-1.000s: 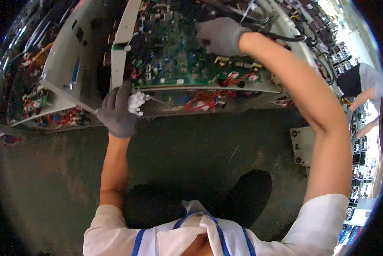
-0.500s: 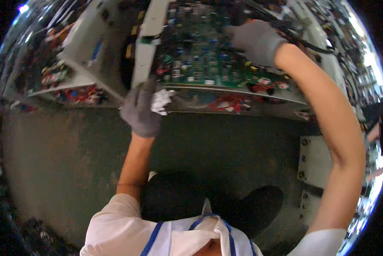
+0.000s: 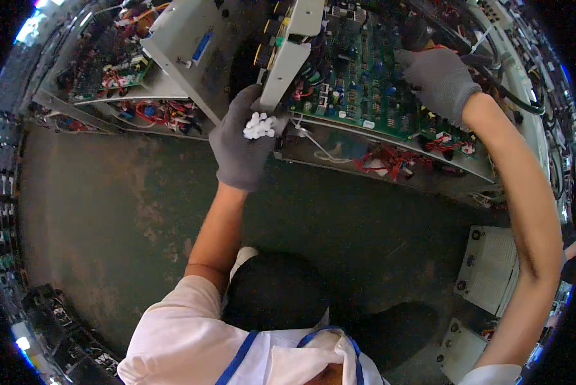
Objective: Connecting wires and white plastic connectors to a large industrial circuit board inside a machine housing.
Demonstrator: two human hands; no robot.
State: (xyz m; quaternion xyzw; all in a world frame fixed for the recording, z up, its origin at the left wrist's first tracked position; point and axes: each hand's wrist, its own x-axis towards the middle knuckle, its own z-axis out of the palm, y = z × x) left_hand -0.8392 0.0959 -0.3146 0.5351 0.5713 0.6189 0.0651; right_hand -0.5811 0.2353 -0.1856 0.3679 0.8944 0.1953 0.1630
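Observation:
My left hand, in a grey glove, is curled around a heap of small white plastic pieces beside the lower end of a pale metal bracket. The heap shows between thumb and fingers. A large green circuit board, crowded with components, lies in the open metal cabinet to the right of the bracket. Over its right part reaches my right hand, also gloved in grey. Its fingers are bent down toward the board, and whatever their tips pinch is too small or hidden to make out.
Red wires bunch below the board's front edge. Thick black cables curve along the right side. Another wired unit stands at the left, past a grey metal panel. Pale metal boxes sit on the green floor.
The whole view has shifted, so the cabinet appears farther right and tilted. My left hand has turned, showing more of the white pieces. My right hand stays over the board's right part.

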